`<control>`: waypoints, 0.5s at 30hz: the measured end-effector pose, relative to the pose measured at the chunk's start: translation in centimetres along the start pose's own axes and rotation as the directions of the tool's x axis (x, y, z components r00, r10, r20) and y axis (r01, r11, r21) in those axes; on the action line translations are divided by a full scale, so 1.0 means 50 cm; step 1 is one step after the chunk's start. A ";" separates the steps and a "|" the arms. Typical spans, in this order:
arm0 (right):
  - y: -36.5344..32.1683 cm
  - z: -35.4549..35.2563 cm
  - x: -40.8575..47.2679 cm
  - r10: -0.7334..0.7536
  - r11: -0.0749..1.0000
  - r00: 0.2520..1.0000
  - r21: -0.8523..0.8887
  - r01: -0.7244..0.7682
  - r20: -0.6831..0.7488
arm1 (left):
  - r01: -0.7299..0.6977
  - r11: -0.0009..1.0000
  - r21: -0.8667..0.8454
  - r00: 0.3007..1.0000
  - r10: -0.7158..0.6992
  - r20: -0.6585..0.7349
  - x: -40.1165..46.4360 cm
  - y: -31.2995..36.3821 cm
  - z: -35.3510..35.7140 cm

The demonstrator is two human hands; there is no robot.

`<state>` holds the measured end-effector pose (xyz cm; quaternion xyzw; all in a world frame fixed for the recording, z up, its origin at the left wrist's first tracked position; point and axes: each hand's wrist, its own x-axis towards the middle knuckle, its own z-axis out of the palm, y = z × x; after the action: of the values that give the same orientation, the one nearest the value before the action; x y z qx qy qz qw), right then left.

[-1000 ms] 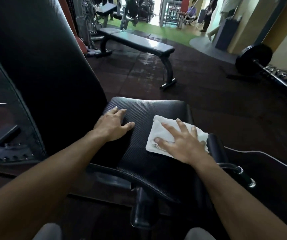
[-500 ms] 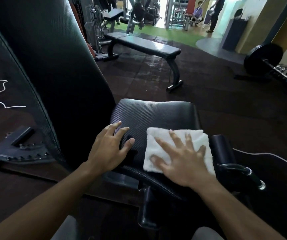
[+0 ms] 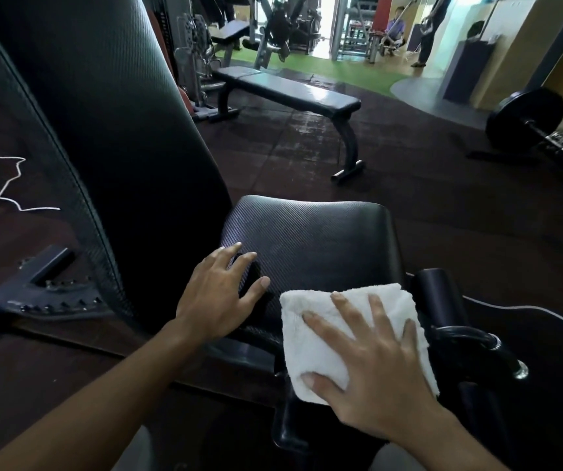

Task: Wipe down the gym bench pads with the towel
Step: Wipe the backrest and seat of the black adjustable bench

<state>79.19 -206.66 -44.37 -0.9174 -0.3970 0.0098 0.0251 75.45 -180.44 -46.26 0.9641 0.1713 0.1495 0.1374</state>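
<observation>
A folded white towel [image 3: 320, 348] lies on the near right edge of the black textured seat pad [image 3: 314, 239]. My right hand [image 3: 371, 365] presses flat on the towel with its fingers spread. My left hand [image 3: 218, 297] rests open on the seat pad's near left corner, fingers apart, holding nothing. The tall black back pad [image 3: 110, 117] rises steeply at the left of the seat. Part of the seat's near edge is hidden under the towel and my hands.
A black roller pad and curved metal handle [image 3: 477, 338] sit right of the seat. A flat bench [image 3: 290, 93] stands beyond on the dark rubber floor. A loaded barbell [image 3: 528, 120] lies at the far right. People and machines are far back.
My right hand has dragged the towel toward me, from the middle of the seat pad to its near right edge. My left hand has stayed on the near left corner.
</observation>
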 end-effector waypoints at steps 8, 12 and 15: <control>-0.002 0.006 -0.011 0.053 0.998 0.999 0.018 -0.052 -0.014 | -0.008 1.000 0.010 1.000 0.008 -0.004 -0.002 -0.004 0.000; 0.025 0.012 -0.035 0.058 0.998 0.998 0.022 -0.057 -0.021 | -0.011 1.000 0.002 1.000 0.011 -0.003 0.002 -0.001 0.000; 0.024 0.007 -0.016 0.091 0.994 0.996 0.061 -0.090 -0.019 | -0.009 1.000 0.010 1.000 0.009 -0.007 -0.001 -0.003 0.000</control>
<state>79.47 -208.05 -44.77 -0.9333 -0.3544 0.0127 0.0565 75.37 -180.33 -46.30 0.9650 0.1681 0.1526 0.1311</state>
